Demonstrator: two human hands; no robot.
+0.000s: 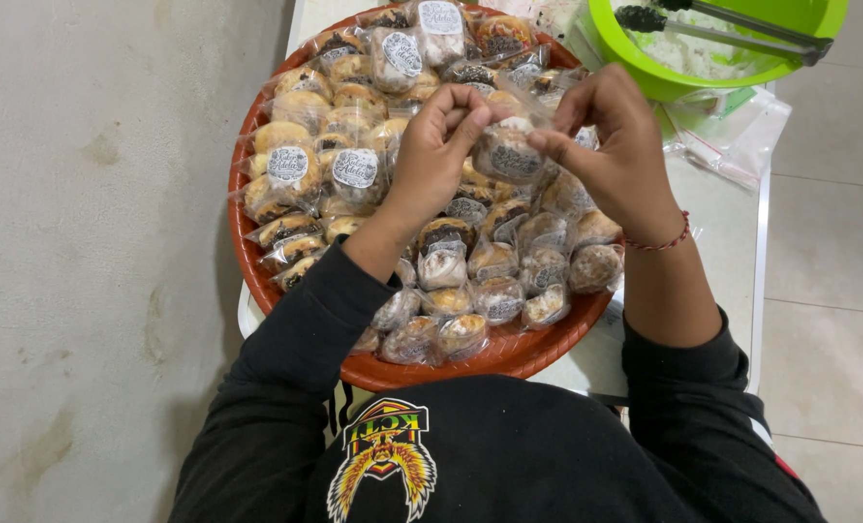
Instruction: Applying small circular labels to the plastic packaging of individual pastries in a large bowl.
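Dozens of small wrapped pastries fill a round orange-red tray [257,281] that sits on a white table [732,242], seen from above over the shoulders of a person in a black top. Farthest left is a bare grey wall or floor surface, stained in places. Next comes the tray's left edge, where the pastries [301,169] lie in clear plastic bags, several bearing round white stickers.

Over the middle of the tray the left hand [436,150] is raised, its fingers curled together — thumb and fingertips pinch the top edge of one clear bag. That bagged pastry [509,155], round and pale with a dark-printed white sticker on its front, hangs between the two hands just above the pile, not resting on it. The right hand [616,140] meets it from the other side, fingers bent inward and closed on the same bag's upper edge, so both hands are clamped on the plastic. A thin red bracelet [659,242] circles the right wrist.

Further right, at the top, a bright green bowl [819,24] stands on the table beyond the tray, holding something white — dark metal tongs [722,34] rest across it. Loose clear plastic bags [732,136] lie beside the bowl. Pale floor tiles [833,271] show at the far right.
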